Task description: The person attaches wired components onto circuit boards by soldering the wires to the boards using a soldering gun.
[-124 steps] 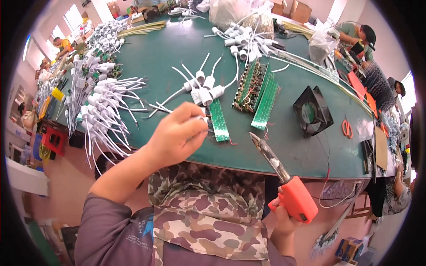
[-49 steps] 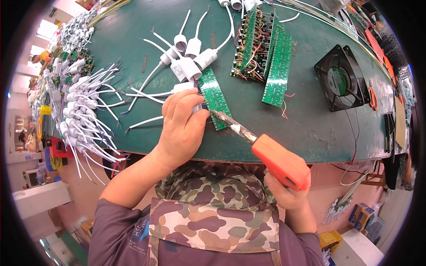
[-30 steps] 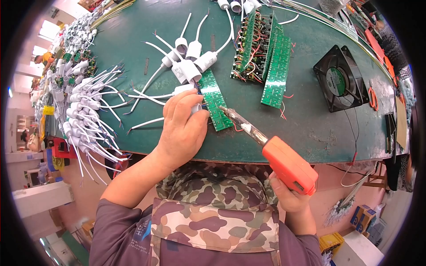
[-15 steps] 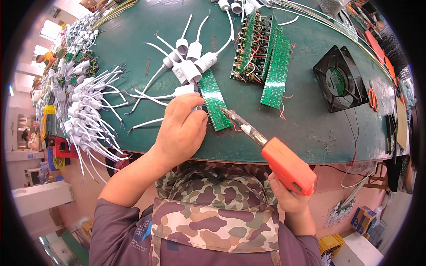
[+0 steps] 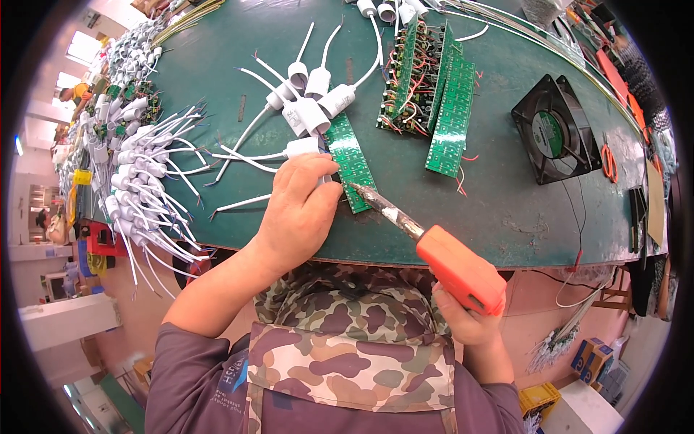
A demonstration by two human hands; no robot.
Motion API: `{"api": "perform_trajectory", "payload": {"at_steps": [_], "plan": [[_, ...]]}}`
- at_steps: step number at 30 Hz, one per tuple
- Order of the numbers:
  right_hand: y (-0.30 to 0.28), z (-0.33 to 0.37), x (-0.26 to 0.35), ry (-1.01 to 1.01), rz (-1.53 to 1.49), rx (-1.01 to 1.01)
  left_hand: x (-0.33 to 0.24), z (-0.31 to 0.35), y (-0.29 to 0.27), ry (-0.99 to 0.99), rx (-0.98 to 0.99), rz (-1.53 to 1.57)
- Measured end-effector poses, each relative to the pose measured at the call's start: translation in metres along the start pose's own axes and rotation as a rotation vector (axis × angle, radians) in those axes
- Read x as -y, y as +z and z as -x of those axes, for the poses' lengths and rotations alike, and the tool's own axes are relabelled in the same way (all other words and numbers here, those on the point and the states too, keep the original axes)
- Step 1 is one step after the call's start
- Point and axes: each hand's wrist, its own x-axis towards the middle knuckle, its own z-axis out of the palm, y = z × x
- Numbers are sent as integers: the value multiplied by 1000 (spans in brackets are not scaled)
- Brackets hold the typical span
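Note:
A narrow green circuit board (image 5: 349,155) lies on the bench with white plastic sockets along its left side. My left hand (image 5: 300,213) is at the board's lower left edge, fingers pinched together; what is between them is mostly hidden. My right hand (image 5: 468,318) is closed around the orange handle of a soldering iron (image 5: 460,269). The iron's tip reaches the board's lower part, just right of my left fingertips. Beyond my left hand, a cluster of white sockets (image 5: 307,116) with white cables fans out, partly covering the board's upper end.
A stack of green circuit boards (image 5: 450,108) with red wires stands farther right. A black fan (image 5: 555,130) and orange-handled scissors (image 5: 609,163) are at the right. White cabled sockets (image 5: 137,188) are heaped along the left edge. Long thin rods (image 5: 535,29) lie at the far right.
The soldering iron and my right hand have shifted left, bringing the tip slightly left and nearer me on the board. My left hand has barely moved.

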Motion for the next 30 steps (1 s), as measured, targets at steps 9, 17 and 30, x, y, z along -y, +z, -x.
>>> {"api": "perform_trajectory", "payload": {"at_steps": [9,17,30], "plan": [[4,-1,-3,16,-27,5,3,2,-1,17,-1,16],[4,-3,1,28,-8,18,3,1,-1,28,-5,18],[-5,14,8,204,-55,-92,1,0,-2,9,3,32]]}}
